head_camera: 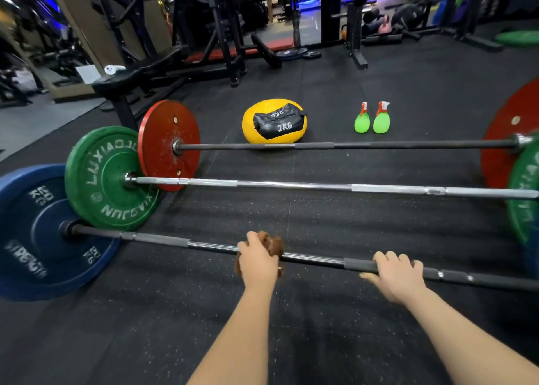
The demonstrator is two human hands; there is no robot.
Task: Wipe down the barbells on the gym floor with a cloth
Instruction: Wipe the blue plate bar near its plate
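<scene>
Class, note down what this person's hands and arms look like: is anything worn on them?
The left hand and right hand are bare: no gloves, no watch or band at either wrist. The left forearm and right forearm are uncovered down to the frame's edge, no sleeve in view. No ring shows on the right hand's fingers.

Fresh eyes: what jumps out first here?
Three barbells lie parallel on the floor, left plates blue, green, red, near to far. On the nearest bar the left hand grips a brown cloth; the right hand holds it bare. Beyond the far bar sit a yellow ball and two green spray bottles.
</scene>
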